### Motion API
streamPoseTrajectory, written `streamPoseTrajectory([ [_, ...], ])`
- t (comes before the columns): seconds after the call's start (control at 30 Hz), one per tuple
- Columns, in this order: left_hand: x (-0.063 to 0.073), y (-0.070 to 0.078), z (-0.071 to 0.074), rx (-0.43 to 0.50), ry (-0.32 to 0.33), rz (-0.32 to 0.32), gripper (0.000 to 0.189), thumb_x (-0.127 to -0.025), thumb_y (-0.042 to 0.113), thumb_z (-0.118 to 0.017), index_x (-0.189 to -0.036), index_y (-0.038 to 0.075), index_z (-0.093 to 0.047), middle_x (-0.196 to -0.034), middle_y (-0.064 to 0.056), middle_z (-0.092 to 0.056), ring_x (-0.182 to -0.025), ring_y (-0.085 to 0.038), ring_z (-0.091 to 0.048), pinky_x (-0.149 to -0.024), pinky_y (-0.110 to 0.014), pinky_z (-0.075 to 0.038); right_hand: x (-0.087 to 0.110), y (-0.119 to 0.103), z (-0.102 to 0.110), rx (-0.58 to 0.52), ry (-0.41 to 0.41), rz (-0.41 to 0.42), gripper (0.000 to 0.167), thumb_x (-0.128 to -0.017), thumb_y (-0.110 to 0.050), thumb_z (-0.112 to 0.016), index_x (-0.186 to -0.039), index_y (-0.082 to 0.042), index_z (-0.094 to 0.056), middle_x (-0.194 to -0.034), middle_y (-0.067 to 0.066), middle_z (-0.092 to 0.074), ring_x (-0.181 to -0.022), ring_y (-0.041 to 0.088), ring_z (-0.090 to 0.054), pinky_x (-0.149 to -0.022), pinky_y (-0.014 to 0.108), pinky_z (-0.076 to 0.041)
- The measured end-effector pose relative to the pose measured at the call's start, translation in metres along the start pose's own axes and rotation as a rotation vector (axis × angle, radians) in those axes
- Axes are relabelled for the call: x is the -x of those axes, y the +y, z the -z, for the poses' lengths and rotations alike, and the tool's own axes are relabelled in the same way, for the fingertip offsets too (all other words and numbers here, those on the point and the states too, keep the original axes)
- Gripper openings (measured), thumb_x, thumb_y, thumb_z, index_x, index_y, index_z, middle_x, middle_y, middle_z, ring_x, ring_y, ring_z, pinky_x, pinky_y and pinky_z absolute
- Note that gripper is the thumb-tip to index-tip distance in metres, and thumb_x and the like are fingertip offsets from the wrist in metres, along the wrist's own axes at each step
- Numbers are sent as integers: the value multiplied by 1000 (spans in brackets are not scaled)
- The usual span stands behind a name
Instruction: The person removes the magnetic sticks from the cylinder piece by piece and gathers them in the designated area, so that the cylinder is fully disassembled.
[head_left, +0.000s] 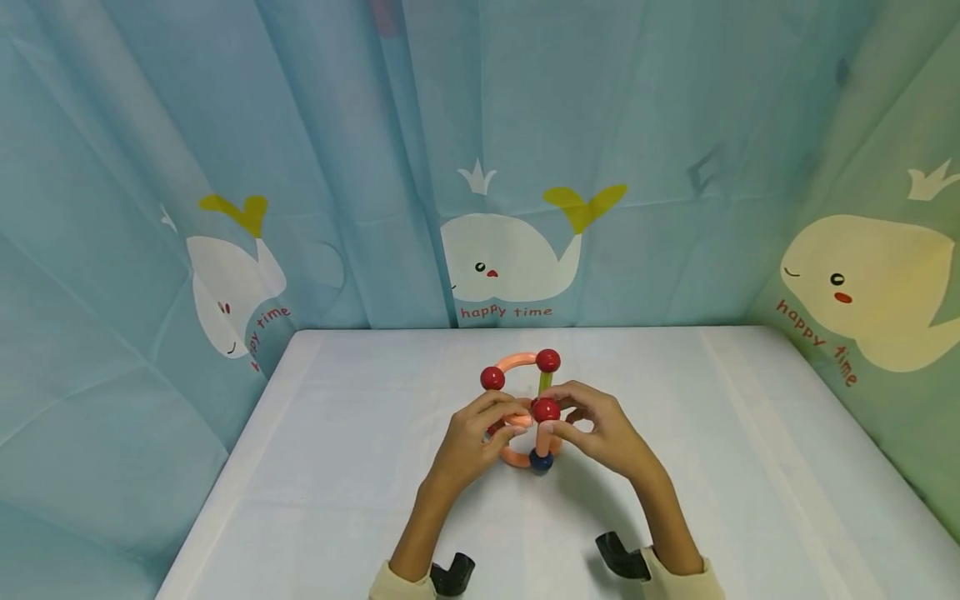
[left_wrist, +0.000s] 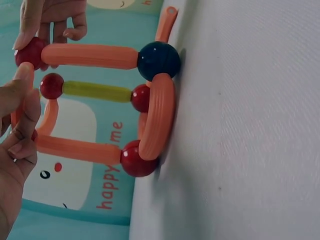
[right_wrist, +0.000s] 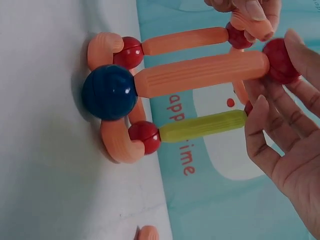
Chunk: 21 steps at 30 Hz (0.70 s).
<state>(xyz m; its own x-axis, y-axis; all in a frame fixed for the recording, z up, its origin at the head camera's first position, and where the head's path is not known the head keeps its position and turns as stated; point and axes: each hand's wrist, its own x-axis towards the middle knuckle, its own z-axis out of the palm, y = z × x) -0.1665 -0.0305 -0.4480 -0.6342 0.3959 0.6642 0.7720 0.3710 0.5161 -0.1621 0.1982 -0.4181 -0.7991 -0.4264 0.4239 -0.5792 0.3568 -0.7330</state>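
A frame of magnetic-looking rods and balls stands upright on the table between the two hands. My left hand [head_left: 468,437] pinches a curved orange rod [right_wrist: 252,25], its free end pointing toward the near red ball [head_left: 546,410]. That ball tops an upright orange rod [right_wrist: 200,75] rising from a blue ball [right_wrist: 110,92]; my right hand [head_left: 603,425] grips it between thumb and fingers. Behind stands a yellow-green rod [right_wrist: 202,126] between red balls. Another upright orange rod [left_wrist: 80,149] rises from a red ball [left_wrist: 139,159]. Curved orange rods [left_wrist: 159,117] join the lower balls.
The white table [head_left: 322,500] lies under the frame. An orange rod [right_wrist: 148,233] shows at the bottom of the right wrist view. Black wrist mounts [head_left: 624,557] sit by the sleeves. A blue curtain [head_left: 360,167] with whale prints hangs behind the table.
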Motion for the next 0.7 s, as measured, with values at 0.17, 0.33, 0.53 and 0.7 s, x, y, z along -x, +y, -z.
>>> streamPoseTrajectory([
  [0.17, 1, -1, 0, -57, -15, -17, 23, -87, 20, -72, -108, 10, -72, -108, 3, -65, -96, -9, -63, -83, -16, -52, 2, 3, 3, -5, 11, -36, 35, -84, -8, -76, -117, -6, -64, -109, 5, -70, -94, 12, -65, -76, 27, -57],
  [0.33, 2, -3, 0, -91, -29, -53, 25, -87, 23, -72, -109, 10, -72, -112, 3, -65, -95, -7, -64, -80, -12, -51, 1, 2, 2, 11, 6, -39, 38, -83, -12, -78, -117, -4, -64, -109, 1, -70, -93, 11, -64, -76, 27, -56],
  [0.53, 1, -3, 2, -245, -84, -93, 27, -87, 20, -75, -112, 10, -73, -117, 3, -66, -90, -7, -65, -74, -14, -51, 1, 2, 0, 37, 23, -26, 37, -82, -12, -79, -115, -5, -66, -107, 0, -71, -93, 9, -63, -75, 27, -55],
  [0.7, 2, -3, 2, -444, -99, -132, 24, -83, 18, -79, -106, 13, -75, -108, 4, -67, -80, -7, -63, -64, -19, -47, 1, 1, -2, 20, 24, -13, 38, -81, -11, -79, -115, -5, -65, -106, -1, -70, -92, 8, -63, -75, 30, -56],
])
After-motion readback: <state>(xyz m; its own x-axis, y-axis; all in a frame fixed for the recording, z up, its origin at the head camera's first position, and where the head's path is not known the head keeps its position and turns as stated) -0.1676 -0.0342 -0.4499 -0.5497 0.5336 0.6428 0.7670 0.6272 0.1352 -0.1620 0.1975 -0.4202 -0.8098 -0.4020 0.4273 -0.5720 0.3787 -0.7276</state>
